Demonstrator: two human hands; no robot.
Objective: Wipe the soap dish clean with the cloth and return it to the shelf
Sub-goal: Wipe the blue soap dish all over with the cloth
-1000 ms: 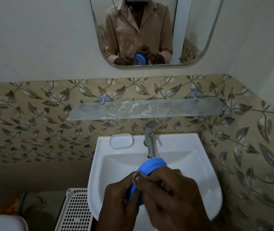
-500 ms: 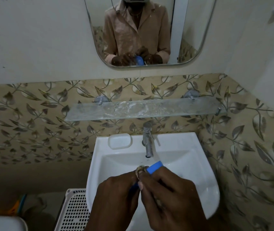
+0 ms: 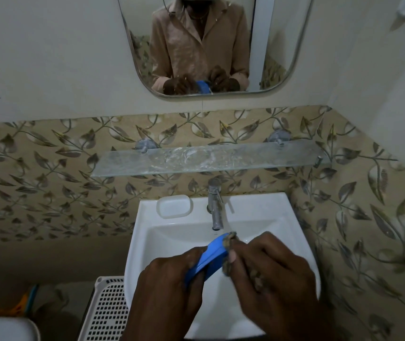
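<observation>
Two hands, one dish, over the basin

Both hands work above the white sink [image 3: 144, 244], below the tap [image 3: 215, 210]. Left hand [image 3: 169, 289] grips the blue soap dish [image 3: 211, 257], tilted on edge. Right hand [image 3: 270, 274] pinches a grey cloth [image 3: 228, 244] against its rim. Glass shelf [image 3: 127, 166] sits above; a white soap bar [image 3: 174, 206] lies behind on the sink's ledge.

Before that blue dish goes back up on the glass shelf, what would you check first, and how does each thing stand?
1. Left hand grips the blue soap dish: ok.
2. Right hand holds the cloth against the dish's end: ok.
3. Dish wiped clean all over: cannot tell, most of it is hidden by the hands.
4. Glass shelf has bare room for the dish: ok.
5. Shelf surface clean: not ok, whitish smears show at its middle.
6. Way up past the tap: ok.
</observation>
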